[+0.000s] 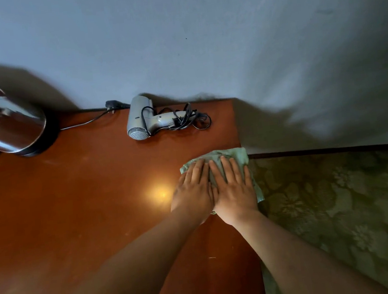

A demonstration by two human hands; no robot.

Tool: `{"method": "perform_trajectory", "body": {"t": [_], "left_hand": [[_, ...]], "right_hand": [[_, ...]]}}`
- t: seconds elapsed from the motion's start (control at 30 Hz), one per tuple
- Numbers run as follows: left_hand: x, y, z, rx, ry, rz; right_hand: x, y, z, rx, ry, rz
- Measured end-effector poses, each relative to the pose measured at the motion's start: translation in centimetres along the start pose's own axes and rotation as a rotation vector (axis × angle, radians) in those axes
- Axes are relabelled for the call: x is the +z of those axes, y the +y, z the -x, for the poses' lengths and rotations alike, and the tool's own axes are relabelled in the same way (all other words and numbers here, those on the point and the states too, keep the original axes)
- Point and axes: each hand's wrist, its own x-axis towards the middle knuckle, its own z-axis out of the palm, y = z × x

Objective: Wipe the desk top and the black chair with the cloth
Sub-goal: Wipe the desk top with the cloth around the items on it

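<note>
A pale green cloth (233, 155) lies flat on the reddish-brown desk top (85, 195), right at the desk's right edge, with one corner hanging past it. My left hand (194, 192) and my right hand (234, 190) lie side by side on the cloth, palms down. Their fingers are straight and press it onto the wood. The black chair is not in view.
A silver hair dryer (146, 119) with its black cord bundled lies at the back of the desk by the wall. A shiny metal kettle (4, 122) stands on a black base at the back left. Green patterned carpet (351, 201) lies to the right of the desk.
</note>
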Motion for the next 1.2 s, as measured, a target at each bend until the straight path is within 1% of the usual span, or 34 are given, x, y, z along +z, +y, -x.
{"method": "perform_trajectory", "body": {"t": [0.07, 0.27, 0.37, 0.43, 0.57, 0.73, 0.93, 1.2], "left_hand": [[0.0, -0.1, -0.7, 0.012, 0.018, -0.037], [0.1, 0.1, -2.1, -0.04, 0.031, -0.014], [-0.8, 0.3, -4.5, -0.084, 0.05, -0.011], [-1.7, 0.3, -6.4, -0.112, 0.055, -0.002], [-2.1, 0.0, -8.1, -0.128, 0.043, 0.008], [-2.0, 0.2, -7.8, -0.125, 0.052, 0.012], [-2.0, 0.3, -7.3, -0.142, 0.065, 0.019], [0.3, 1.0, -1.9, -0.105, 0.068, 0.003]], "right_hand": [[0.6, 0.4, -0.8, 0.001, 0.059, 0.01], [0.6, 1.8, -2.8, -0.087, 0.07, 0.026], [-0.7, 2.9, -5.4, -0.119, 0.044, 0.044], [-1.8, 3.4, -7.5, -0.112, -0.004, 0.045], [-2.4, 3.6, -9.2, -0.1, -0.039, 0.021], [-2.4, 3.5, -9.0, -0.088, -0.049, 0.024], [-1.9, 2.8, -8.1, -0.046, -0.009, 0.017], [0.8, 1.4, -2.6, -0.007, 0.018, 0.0]]}}
